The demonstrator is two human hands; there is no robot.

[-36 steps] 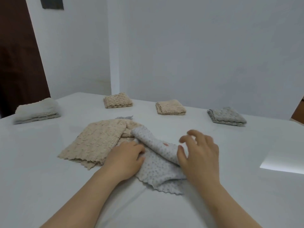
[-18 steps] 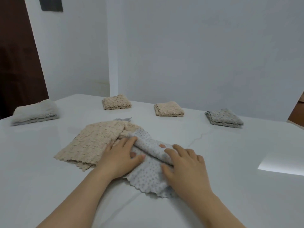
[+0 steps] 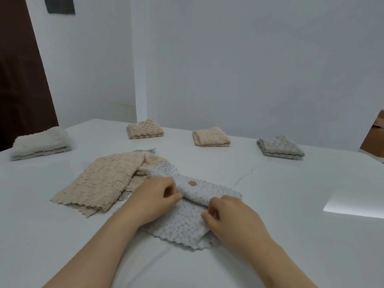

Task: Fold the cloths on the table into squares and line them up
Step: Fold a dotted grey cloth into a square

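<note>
A light grey dotted cloth (image 3: 182, 223) lies rumpled in front of me on the white table (image 3: 291, 194). My left hand (image 3: 153, 198) pinches its raised fold at the left. My right hand (image 3: 230, 217) pinches the same fold at the right. A beige cloth (image 3: 104, 181) lies spread out to the left, partly under the grey one. Folded squares stand in a row at the back: a beige one (image 3: 144, 128), a second beige one (image 3: 211, 137) and a grey one (image 3: 279, 147).
A thicker pale folded cloth (image 3: 40, 143) sits at the table's far left. Another grey cloth's corner (image 3: 145, 151) peeks out behind the beige cloth. A brown box (image 3: 374, 138) stands off the table's right edge. White walls close off the back.
Both hands shifted from resting over the grey cloth to pinching its fold. The right hand drew back toward me and its fingers curled in.
</note>
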